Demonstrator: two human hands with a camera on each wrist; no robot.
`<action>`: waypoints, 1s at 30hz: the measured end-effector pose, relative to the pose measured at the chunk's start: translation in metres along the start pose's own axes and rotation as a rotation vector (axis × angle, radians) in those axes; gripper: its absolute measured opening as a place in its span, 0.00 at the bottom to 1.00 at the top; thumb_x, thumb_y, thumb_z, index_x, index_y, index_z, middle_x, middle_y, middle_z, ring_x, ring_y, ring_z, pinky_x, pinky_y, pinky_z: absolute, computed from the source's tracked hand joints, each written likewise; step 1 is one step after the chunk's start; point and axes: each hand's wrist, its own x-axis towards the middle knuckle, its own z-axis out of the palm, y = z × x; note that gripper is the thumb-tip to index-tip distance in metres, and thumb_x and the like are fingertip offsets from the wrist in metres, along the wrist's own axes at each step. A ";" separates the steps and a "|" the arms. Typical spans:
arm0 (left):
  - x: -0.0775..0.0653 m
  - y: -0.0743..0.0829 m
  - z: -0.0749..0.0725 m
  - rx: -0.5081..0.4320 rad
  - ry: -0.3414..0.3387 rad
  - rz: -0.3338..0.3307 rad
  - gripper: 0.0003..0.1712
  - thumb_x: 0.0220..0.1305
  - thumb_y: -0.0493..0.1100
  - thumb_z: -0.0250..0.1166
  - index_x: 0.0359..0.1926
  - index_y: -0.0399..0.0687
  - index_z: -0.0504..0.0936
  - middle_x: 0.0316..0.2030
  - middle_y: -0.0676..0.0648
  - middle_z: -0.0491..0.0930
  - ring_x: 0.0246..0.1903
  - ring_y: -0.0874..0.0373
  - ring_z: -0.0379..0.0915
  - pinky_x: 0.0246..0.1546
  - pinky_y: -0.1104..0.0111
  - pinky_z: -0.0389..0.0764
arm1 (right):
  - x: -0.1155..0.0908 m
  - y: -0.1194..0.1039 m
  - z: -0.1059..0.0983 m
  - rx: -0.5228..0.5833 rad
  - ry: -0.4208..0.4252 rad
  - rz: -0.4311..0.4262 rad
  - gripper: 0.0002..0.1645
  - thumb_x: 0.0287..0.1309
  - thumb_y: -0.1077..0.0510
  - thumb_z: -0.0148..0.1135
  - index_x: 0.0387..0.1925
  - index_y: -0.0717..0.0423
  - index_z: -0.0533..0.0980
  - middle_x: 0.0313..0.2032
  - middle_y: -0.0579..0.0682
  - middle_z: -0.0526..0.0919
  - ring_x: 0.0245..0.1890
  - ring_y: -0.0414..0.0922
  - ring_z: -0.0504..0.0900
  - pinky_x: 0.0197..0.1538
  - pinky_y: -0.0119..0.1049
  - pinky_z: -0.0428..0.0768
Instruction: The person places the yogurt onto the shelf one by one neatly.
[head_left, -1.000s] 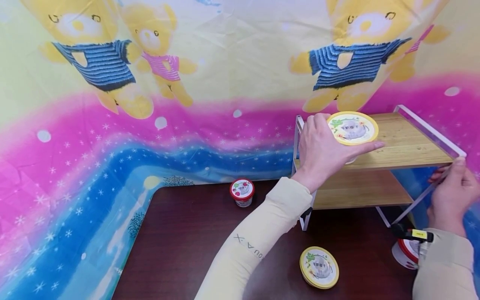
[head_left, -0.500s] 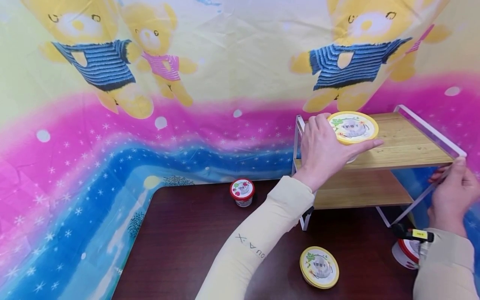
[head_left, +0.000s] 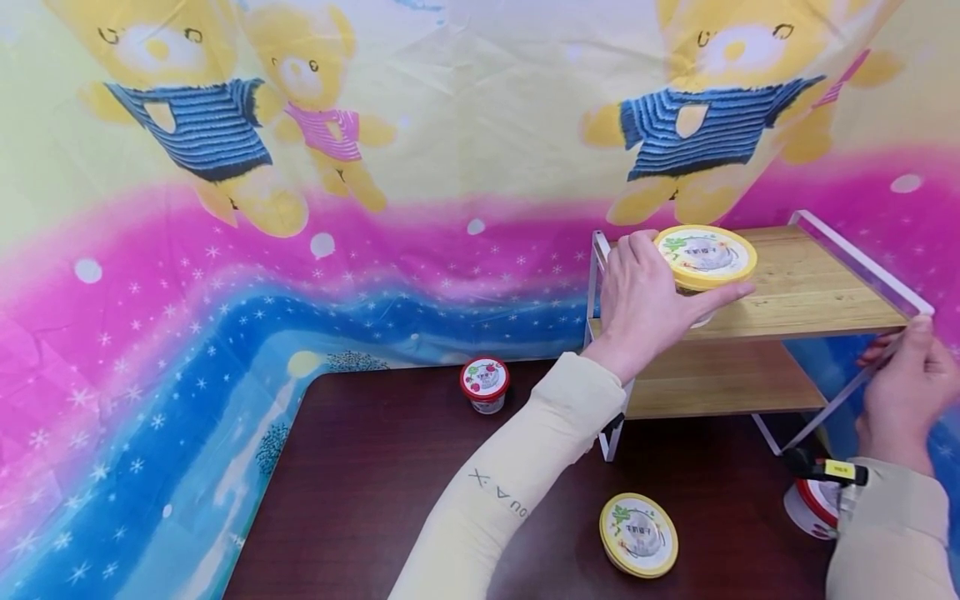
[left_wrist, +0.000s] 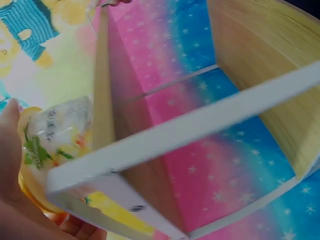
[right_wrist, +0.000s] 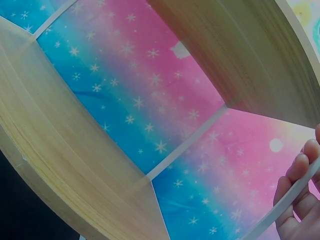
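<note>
My left hand [head_left: 641, 296] grips a yellow-lidded tub [head_left: 705, 254] by its side, fingers behind and thumb across the front. The tub is at the left end of the top board [head_left: 825, 283] of a two-tier shelf rack; whether its base touches the wood is hidden by the hand. In the left wrist view, the tub [left_wrist: 60, 132] shows beside the rack's white metal frame [left_wrist: 190, 125]. At the rack's right front corner, my right hand [head_left: 907, 383] holds the white upright. Its curled fingers [right_wrist: 299, 167] go round that bar in the right wrist view.
A second yellow-lidded tub [head_left: 639, 535] stands on the dark table [head_left: 360, 483] in front of the rack. A red-lidded tub [head_left: 484, 382] is near the table's back edge. Another red-lidded tub [head_left: 810, 508] is partly behind the right forearm. A bear-print cloth [head_left: 472, 125] hangs behind.
The left thumb has drawn back slightly to the left, and the tub's lid has shifted and tilted a little. My right hand and the rack stay where they were.
</note>
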 end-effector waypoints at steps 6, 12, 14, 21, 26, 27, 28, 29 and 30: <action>-0.002 -0.007 0.007 -0.017 -0.043 -0.005 0.57 0.44 0.86 0.63 0.62 0.54 0.61 0.48 0.58 0.67 0.50 0.67 0.61 0.52 0.76 0.67 | -0.003 -0.003 0.001 -0.002 0.002 0.010 0.24 0.68 0.41 0.58 0.31 0.57 0.80 0.32 0.46 0.79 0.31 0.37 0.77 0.40 0.18 0.76; 0.000 -0.011 0.007 -0.018 -0.037 0.005 0.62 0.39 0.89 0.60 0.66 0.56 0.60 0.52 0.60 0.68 0.56 0.67 0.60 0.63 0.72 0.63 | -0.002 -0.003 0.002 0.009 -0.005 -0.002 0.24 0.69 0.41 0.58 0.30 0.58 0.79 0.31 0.47 0.79 0.30 0.38 0.77 0.39 0.19 0.76; 0.001 -0.011 0.006 -0.040 -0.031 0.009 0.62 0.39 0.89 0.60 0.67 0.57 0.60 0.53 0.60 0.67 0.59 0.67 0.59 0.69 0.69 0.56 | -0.001 -0.002 0.002 0.012 -0.006 -0.011 0.24 0.69 0.42 0.58 0.29 0.59 0.79 0.31 0.47 0.80 0.30 0.38 0.77 0.39 0.19 0.76; 0.004 -0.011 0.002 -0.044 -0.021 0.044 0.55 0.44 0.87 0.60 0.65 0.60 0.65 0.49 0.62 0.68 0.52 0.70 0.59 0.61 0.73 0.63 | 0.000 0.002 0.001 0.008 -0.007 -0.014 0.26 0.69 0.42 0.58 0.29 0.61 0.78 0.29 0.46 0.79 0.29 0.38 0.77 0.39 0.19 0.76; 0.005 -0.013 0.001 -0.053 -0.037 0.050 0.55 0.45 0.86 0.61 0.67 0.61 0.66 0.50 0.63 0.68 0.51 0.70 0.59 0.57 0.74 0.64 | 0.000 0.002 0.001 0.009 -0.005 -0.013 0.25 0.70 0.42 0.58 0.29 0.60 0.78 0.29 0.46 0.80 0.29 0.38 0.77 0.38 0.19 0.76; 0.006 -0.013 0.000 -0.059 -0.040 0.049 0.56 0.45 0.86 0.61 0.69 0.61 0.65 0.50 0.63 0.68 0.53 0.70 0.59 0.60 0.73 0.63 | 0.000 0.002 0.001 0.010 -0.006 -0.014 0.25 0.70 0.42 0.58 0.29 0.60 0.78 0.29 0.46 0.80 0.29 0.38 0.77 0.38 0.19 0.76; 0.006 -0.013 0.000 -0.067 -0.041 0.049 0.57 0.45 0.86 0.61 0.70 0.62 0.64 0.51 0.63 0.68 0.53 0.70 0.58 0.62 0.72 0.62 | 0.000 0.002 0.001 0.013 -0.007 -0.016 0.25 0.70 0.43 0.58 0.29 0.61 0.78 0.29 0.47 0.80 0.29 0.38 0.77 0.38 0.19 0.76; 0.006 -0.014 0.000 -0.081 -0.043 0.049 0.58 0.45 0.86 0.61 0.71 0.62 0.63 0.52 0.62 0.68 0.54 0.70 0.58 0.63 0.72 0.60 | 0.000 0.002 0.001 0.014 -0.008 -0.015 0.25 0.71 0.43 0.58 0.29 0.61 0.78 0.29 0.47 0.80 0.29 0.38 0.77 0.38 0.19 0.76; 0.007 -0.014 -0.001 -0.095 -0.043 0.048 0.59 0.45 0.85 0.62 0.72 0.63 0.61 0.53 0.63 0.68 0.55 0.71 0.57 0.64 0.72 0.60 | 0.000 0.002 0.001 0.016 -0.007 -0.014 0.25 0.71 0.43 0.57 0.29 0.61 0.78 0.29 0.47 0.80 0.29 0.38 0.77 0.38 0.19 0.77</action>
